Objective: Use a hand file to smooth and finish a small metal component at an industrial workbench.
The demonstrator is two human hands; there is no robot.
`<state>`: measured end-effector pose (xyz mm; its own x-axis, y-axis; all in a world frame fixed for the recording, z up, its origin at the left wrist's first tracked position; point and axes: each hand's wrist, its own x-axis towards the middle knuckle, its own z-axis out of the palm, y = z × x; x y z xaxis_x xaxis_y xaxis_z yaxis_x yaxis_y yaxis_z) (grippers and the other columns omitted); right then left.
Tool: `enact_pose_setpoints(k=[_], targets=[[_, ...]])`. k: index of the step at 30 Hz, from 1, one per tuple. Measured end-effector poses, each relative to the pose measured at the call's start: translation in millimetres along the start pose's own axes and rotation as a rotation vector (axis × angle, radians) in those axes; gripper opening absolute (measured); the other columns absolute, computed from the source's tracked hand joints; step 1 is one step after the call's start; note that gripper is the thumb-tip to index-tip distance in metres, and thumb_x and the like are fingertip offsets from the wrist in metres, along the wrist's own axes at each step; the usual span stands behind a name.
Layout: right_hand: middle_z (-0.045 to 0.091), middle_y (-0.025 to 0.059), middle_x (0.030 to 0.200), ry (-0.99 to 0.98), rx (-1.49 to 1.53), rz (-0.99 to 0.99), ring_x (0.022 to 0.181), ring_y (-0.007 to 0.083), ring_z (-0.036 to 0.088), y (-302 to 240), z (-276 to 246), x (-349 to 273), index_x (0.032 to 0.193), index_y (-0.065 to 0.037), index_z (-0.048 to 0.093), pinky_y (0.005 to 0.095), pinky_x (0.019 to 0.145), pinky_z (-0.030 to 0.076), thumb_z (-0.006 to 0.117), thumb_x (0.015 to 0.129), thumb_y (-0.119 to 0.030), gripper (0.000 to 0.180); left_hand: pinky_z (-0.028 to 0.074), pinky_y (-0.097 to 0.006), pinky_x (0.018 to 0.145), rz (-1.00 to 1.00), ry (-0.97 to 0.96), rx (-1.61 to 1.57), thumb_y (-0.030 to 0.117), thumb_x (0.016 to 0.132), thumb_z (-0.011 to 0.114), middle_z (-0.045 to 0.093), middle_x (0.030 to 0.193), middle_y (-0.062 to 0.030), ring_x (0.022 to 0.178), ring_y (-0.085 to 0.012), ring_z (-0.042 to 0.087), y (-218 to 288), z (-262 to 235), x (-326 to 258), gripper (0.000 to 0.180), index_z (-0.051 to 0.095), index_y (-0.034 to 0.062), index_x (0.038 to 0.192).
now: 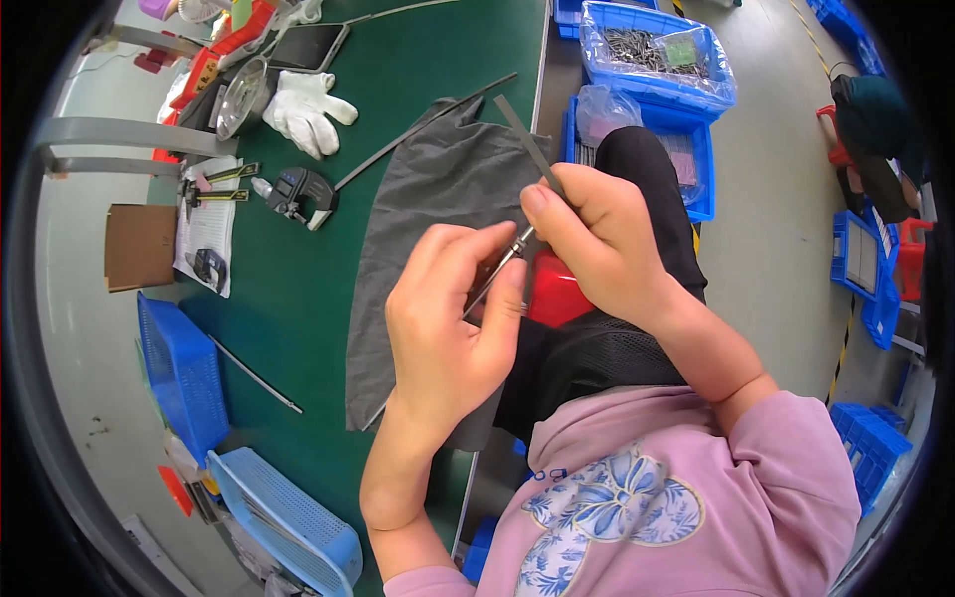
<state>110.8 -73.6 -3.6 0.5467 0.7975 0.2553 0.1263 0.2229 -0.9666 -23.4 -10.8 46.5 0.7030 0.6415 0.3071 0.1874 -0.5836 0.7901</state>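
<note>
My left hand (443,318) pinches a thin metal rod (481,297) between thumb and fingertips, close to its collared end. The rod slants down behind my left wrist and shows again over a grey cloth (413,239). My right hand (602,234) is closed on a flat, narrow grey metal strip (524,137) that looks like a file. The strip points up and away, past the right thumb. The rod's collared tip meets my right hand just under its thumb; whether strip and rod touch is hidden by the fingers.
On the green table (288,338) lie a digital micrometer (301,196), a white glove (306,111), another long strip (423,129), a rod (257,374), calipers (214,186) and blue baskets (184,373). Blue crates (711,114) with metal parts stand right of the table; a person (875,129) is far right.
</note>
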Motion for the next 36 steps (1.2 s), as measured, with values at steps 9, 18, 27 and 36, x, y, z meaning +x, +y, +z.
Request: enact_pose_setpoints(k=[9, 18, 27, 36], targets=[[0.034, 0.0071, 0.052, -0.069, 0.037, 0.185, 0.051, 0.0115, 0.029, 30, -5, 4, 0.065, 0.002, 0.043, 0.0336, 0.045, 0.026, 0.058, 0.093, -0.018, 0.037, 0.045, -0.032, 0.057, 0.044, 0.082, 0.186, 0.0, 0.069, 0.074, 0.058, 0.076, -0.0065, 0.065, -0.0222, 0.057, -35, 17, -4, 0.016, 0.066, 0.0037, 0.081], [0.042, 0.0114, 0.054, -0.152, -0.163, 0.173, 0.048, 0.0217, 0.04, 29, -24, 5, 0.072, 0.0, 0.051, 0.0347, 0.047, 0.035, 0.054, 0.096, -0.024, 0.034, 0.044, -0.032, 0.055, -0.006, 0.108, 0.157, -0.003, 0.069, 0.073, 0.057, 0.074, -0.0059, 0.063, -0.0216, 0.055, -35, 24, -4, 0.014, 0.066, 0.0035, 0.079], [0.057, 0.009, 0.06, -0.215, -0.774, -0.364, 0.056, 0.031, 0.058, -1, -29, 70, 0.078, -0.007, 0.058, 0.0399, 0.048, 0.043, 0.061, 0.086, -0.018, 0.014, 0.045, -0.034, 0.057, 0.071, 0.143, 0.2, 0.0, 0.069, 0.071, 0.055, 0.073, -0.0057, 0.066, -0.0243, 0.055, -36, 25, -2, 0.011, 0.064, 0.005, 0.076], [0.062, 0.0069, 0.077, -0.484, -0.98, -0.591, 0.072, 0.0287, 0.061, -10, 9, 124, 0.078, -0.008, 0.066, 0.0402, 0.062, 0.048, 0.066, 0.081, -0.025, 0.017, 0.046, -0.035, 0.058, 0.1, 0.175, 0.209, 0.002, 0.068, 0.07, 0.055, 0.074, -0.007, 0.067, -0.0256, 0.056, -38, 27, -4, 0.009, 0.064, 0.0044, 0.075]])
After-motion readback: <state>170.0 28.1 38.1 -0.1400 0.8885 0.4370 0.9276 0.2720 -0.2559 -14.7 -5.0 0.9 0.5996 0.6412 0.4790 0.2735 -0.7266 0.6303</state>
